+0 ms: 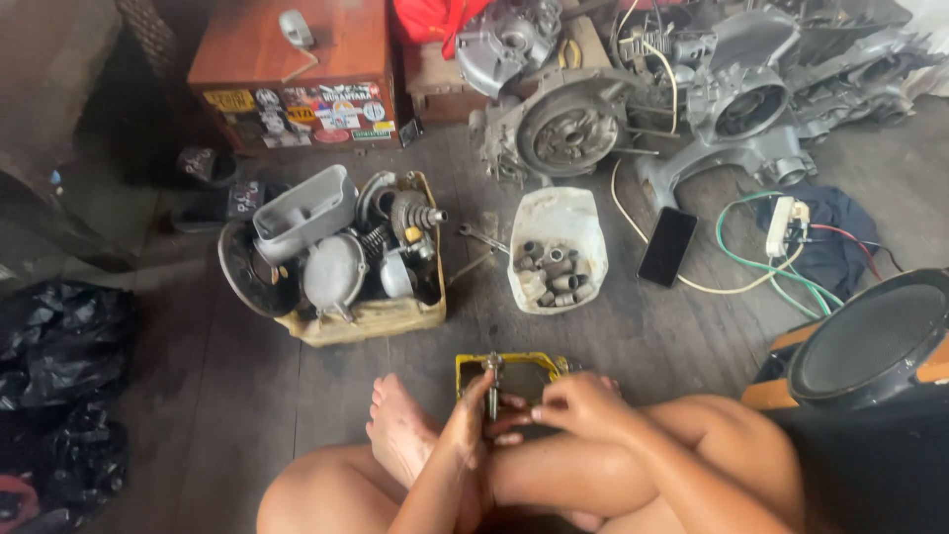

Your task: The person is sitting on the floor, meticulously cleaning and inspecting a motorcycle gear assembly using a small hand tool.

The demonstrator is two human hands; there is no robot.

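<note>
Metal tool (491, 388) stood upright in the left hand (469, 415), fingers wrapped tight to steady it. The right hand (583, 403) (fingers curled) pinched the yellow tray (470, 367), bracing it near the foot (399, 427).

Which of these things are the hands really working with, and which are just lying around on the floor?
Being worked with:
- left hand, gripping a metal tool
- right hand, next to the tool
- yellow tray, right under both hands

Just lying about:
- white tub of metal sleeves
- box of engine parts
- black phone
- wrench
- engine cases
- wooden chest
- speaker
</note>
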